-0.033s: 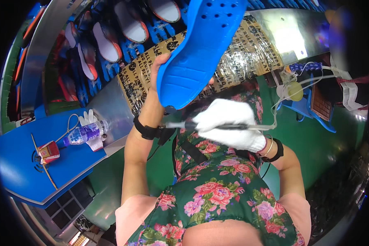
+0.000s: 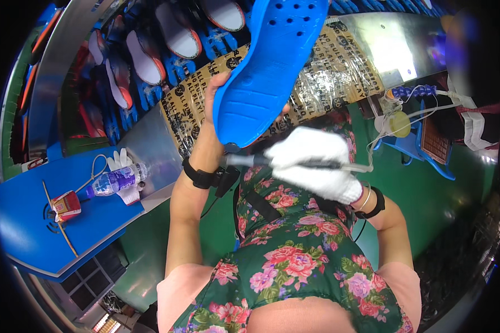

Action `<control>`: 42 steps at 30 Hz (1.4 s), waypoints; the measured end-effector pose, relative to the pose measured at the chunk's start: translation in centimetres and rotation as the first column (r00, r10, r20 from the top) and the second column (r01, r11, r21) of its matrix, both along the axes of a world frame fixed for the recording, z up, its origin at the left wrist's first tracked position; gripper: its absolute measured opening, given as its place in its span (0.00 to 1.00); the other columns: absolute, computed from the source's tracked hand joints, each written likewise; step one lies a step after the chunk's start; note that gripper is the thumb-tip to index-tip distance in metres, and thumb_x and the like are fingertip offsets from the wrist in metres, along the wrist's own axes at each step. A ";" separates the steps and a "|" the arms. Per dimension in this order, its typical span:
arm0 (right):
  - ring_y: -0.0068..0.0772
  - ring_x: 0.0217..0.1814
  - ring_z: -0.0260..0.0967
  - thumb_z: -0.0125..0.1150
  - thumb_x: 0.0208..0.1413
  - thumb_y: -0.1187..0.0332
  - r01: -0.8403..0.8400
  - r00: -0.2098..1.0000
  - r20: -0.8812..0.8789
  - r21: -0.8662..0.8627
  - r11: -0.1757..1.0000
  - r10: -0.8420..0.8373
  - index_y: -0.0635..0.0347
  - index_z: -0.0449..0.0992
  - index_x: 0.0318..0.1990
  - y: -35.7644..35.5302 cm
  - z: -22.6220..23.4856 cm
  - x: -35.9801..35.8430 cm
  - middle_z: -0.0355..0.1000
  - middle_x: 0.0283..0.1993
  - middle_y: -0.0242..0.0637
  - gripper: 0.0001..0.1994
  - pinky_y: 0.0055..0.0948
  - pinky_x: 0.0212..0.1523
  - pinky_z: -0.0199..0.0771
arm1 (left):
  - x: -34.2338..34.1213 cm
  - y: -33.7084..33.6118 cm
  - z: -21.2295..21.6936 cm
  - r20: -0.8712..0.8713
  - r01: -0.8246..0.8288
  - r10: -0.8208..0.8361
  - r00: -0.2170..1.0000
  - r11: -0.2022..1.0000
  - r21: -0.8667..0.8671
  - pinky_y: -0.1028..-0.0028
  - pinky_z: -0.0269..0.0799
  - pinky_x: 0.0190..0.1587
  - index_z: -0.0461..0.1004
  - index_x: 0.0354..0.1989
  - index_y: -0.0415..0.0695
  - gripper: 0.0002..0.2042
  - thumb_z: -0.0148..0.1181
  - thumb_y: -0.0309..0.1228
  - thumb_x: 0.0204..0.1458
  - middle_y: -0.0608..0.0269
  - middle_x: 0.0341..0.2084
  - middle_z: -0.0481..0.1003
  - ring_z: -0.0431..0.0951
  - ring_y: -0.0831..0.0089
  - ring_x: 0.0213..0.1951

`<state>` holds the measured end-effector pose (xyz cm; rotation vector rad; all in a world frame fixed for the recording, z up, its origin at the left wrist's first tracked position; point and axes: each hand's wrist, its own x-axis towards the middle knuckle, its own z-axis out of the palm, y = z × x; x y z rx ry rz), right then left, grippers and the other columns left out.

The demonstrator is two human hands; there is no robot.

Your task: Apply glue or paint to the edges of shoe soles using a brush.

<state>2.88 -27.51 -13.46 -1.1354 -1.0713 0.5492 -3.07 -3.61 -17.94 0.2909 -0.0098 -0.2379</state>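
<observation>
My left hand is bare and wraps around a blue insole from behind. The fingertips show past its right edge. Toe end up, the insole tilts to the right; small round holes dot its front part and curved lines cross the heel. In a white knitted glove, my right hand grips a dark pen-shaped tool. A thin pale cord trails from the back of that tool. Blurred, the tool's pale tip points left, just below the insole's heel and near my left wrist.
Moving shoe parts or insoles with white tops lie in rows beyond the taped brown covering. At left, a blue table bears a bottle, a red packet and a white glove. A blue chair stands right.
The insole has shifted slightly left and down. My gloved hand and the tool have moved a little to the right; both hands keep their hold.
</observation>
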 end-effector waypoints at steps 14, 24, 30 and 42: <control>0.30 0.40 0.79 0.73 0.52 0.73 0.410 0.894 0.167 0.077 0.909 -0.417 0.60 0.85 0.40 2.3 0.8 12.6 0.81 0.39 0.38 0.08 0.29 0.41 0.78 | -0.2 -4.0 -1.1 -0.107 -0.072 0.060 0.992 0.991 -0.112 0.38 0.73 0.56 0.53 0.73 0.34 0.44 0.50 0.58 0.57 0.33 0.62 0.67 0.73 0.33 0.56; 0.31 0.39 0.79 0.76 0.47 0.77 0.175 0.981 0.070 0.104 0.979 -0.183 0.61 0.85 0.38 -2.2 1.9 6.4 0.83 0.38 0.37 0.10 0.30 0.41 0.78 | -0.2 -3.5 2.6 -0.052 -0.269 0.274 0.960 0.959 0.087 0.38 0.70 0.60 0.44 0.77 0.39 0.49 0.54 0.60 0.56 0.39 0.69 0.59 0.67 0.30 0.63; 0.27 0.30 0.72 0.64 0.49 0.80 0.470 0.744 -0.594 0.142 0.871 -0.304 0.68 0.81 0.36 -6.4 1.8 9.4 0.78 0.34 0.42 0.06 0.24 0.35 0.72 | 0.4 -1.7 12.4 0.564 -0.110 0.004 0.826 0.982 0.153 0.38 0.76 0.55 0.31 0.77 0.42 0.71 0.81 0.56 0.34 0.35 0.74 0.44 0.65 0.32 0.64; 0.20 0.33 0.75 0.69 0.52 0.80 0.180 0.829 -0.511 -0.143 0.973 -0.228 0.67 0.84 0.40 -0.6 -3.3 7.4 0.81 0.35 0.33 0.08 0.19 0.36 0.74 | 13.0 15.2 27.4 0.449 -0.752 0.711 0.541 0.648 -0.119 0.42 0.51 0.73 0.33 0.76 0.35 0.50 0.47 0.62 0.61 0.34 0.75 0.38 0.41 0.36 0.75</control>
